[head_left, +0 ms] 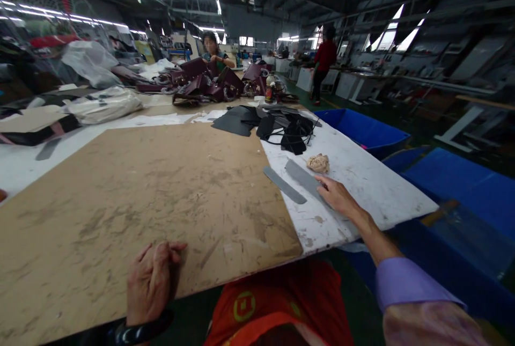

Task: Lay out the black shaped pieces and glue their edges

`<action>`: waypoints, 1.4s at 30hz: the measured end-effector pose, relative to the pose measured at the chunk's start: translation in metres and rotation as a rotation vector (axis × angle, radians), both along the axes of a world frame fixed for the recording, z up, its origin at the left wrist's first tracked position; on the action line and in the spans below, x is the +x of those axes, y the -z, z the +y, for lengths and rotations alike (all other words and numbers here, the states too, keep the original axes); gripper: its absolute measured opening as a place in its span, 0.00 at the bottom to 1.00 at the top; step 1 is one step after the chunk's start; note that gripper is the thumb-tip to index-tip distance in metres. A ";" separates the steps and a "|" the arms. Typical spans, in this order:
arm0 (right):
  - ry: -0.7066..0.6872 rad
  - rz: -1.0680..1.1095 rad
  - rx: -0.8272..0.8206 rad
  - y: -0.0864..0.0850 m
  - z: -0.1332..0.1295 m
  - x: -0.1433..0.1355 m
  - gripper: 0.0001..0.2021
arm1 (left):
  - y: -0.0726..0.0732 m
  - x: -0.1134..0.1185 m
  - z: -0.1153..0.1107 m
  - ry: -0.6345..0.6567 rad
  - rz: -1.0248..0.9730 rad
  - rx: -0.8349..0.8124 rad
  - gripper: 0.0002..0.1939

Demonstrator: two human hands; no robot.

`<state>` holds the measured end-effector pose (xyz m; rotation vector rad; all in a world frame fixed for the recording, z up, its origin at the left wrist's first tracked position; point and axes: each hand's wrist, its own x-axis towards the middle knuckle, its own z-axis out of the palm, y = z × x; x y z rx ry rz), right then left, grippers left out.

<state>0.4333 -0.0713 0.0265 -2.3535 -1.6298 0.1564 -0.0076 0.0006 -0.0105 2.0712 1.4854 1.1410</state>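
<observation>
My right hand point(336, 194) is at a wide grey strip point(300, 174) on the white tabletop, its fingers bent and closed on the strip's right edge. The hand hides part of that strip. Just left of it lies a narrower, slightly curved grey strip point(285, 185), partly over the brown board's edge. A crumpled beige wad point(318, 163) sits just beyond my right fingertips. My left hand point(152, 279) rests on the brown board point(161, 190) near its front edge, holding nothing, with its fingers loosely bent and apart.
Black cut pieces and cords point(287, 126) lie in a heap at the table's far right. Behind them are maroon bags point(201, 78) and a seated person point(212, 48). Blue bins point(362, 126) stand along the right side. Plastic-wrapped bundles point(102, 104) lie at far left.
</observation>
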 end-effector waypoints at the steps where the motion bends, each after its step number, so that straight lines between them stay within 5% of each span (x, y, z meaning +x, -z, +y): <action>1: 0.020 -0.027 0.018 0.001 0.003 -0.008 0.23 | 0.000 0.001 0.000 -0.004 0.003 -0.002 0.22; 10: -0.108 -0.197 -0.110 -0.001 0.028 -0.062 0.19 | 0.002 0.001 -0.003 -0.008 -0.037 0.025 0.23; 17: -0.170 -0.305 -0.216 -0.009 0.044 -0.061 0.12 | 0.002 0.001 -0.005 -0.029 -0.023 0.083 0.24; 27: -0.132 -0.228 -0.145 -0.006 0.061 -0.027 0.17 | -0.005 0.005 -0.007 -0.097 0.038 0.061 0.25; 42: -0.017 -0.248 -0.049 0.011 0.048 -0.013 0.15 | -0.009 0.008 -0.011 -0.101 -0.016 -0.027 0.24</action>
